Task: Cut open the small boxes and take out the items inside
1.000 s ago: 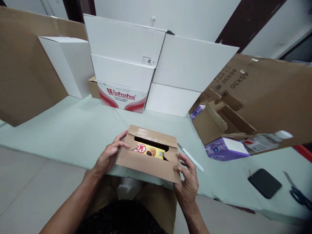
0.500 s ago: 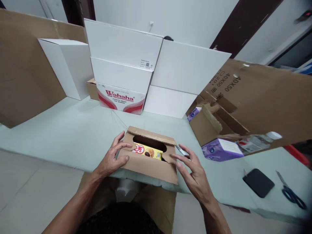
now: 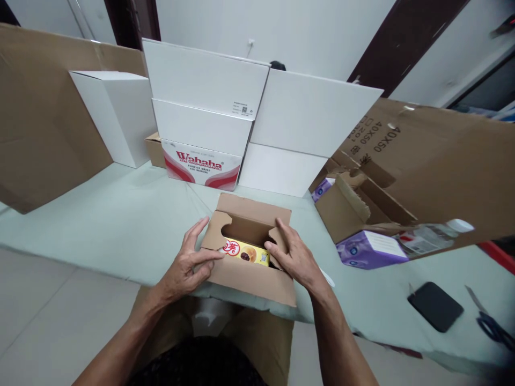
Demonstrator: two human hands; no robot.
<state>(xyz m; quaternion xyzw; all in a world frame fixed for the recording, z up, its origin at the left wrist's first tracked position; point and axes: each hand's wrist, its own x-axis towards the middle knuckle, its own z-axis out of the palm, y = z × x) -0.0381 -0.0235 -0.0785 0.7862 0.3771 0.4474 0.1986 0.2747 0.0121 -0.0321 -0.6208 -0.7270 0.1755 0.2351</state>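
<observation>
A small brown cardboard box (image 3: 251,284) lies at the table's front edge, its top partly open. Inside it sits a yellow snack pack (image 3: 249,254) with red lettering and a picture of a round filled pastry. My left hand (image 3: 189,262) rests against the box's left side, fingers spread, index finger reaching over the front left corner. On the right, my right hand (image 3: 293,254) pinches the short side flap (image 3: 277,239), thumb on the inner side. The left side flap (image 3: 216,230) is folded partly inward, and the back flap (image 3: 255,206) leans away.
A white Wahaha carton (image 3: 201,166) and white panels stand behind. Open brown boxes, a purple box (image 3: 370,251) and a clear bottle (image 3: 434,236) are at right. Nearer lie a black flat object (image 3: 435,305) and scissors (image 3: 488,321). A white item (image 3: 327,277) shows beside my right wrist.
The back flap has swung up and away, widening the opening. My right hand has moved left onto the right side flap, which now tilts up. My left index finger has shifted toward the front edge.
</observation>
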